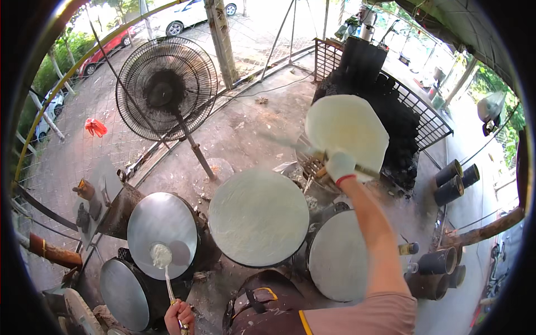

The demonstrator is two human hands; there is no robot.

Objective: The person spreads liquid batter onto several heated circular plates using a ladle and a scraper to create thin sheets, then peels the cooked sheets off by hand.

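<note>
My bare left hand (179, 316) grips the handle of a ladle (168, 279). Pale batter (161, 256) fills its bowl, over a round metal griddle (163, 222); whether they touch cannot be told. My right hand (341, 166), in a white glove with a red band at the wrist, is closed around a long wooden-handled tool (321, 171), blurred by motion. Beyond it lies a wide, thin, pale flatbread sheet (347, 130), above a slatted basket (312, 165). A pale layer of batter (258, 217) covers the middle griddle, with steam or haze about it.
A griddle (339, 255) stands under my right arm, and another (124, 295) at lower left. A pedestal fan (165, 90) stands ahead. Black fuel (377, 92) is heaped inside a metal grate (423, 115). Black hollow cylinders (449, 190) stand at right. A wire fence (138, 167) runs along the left.
</note>
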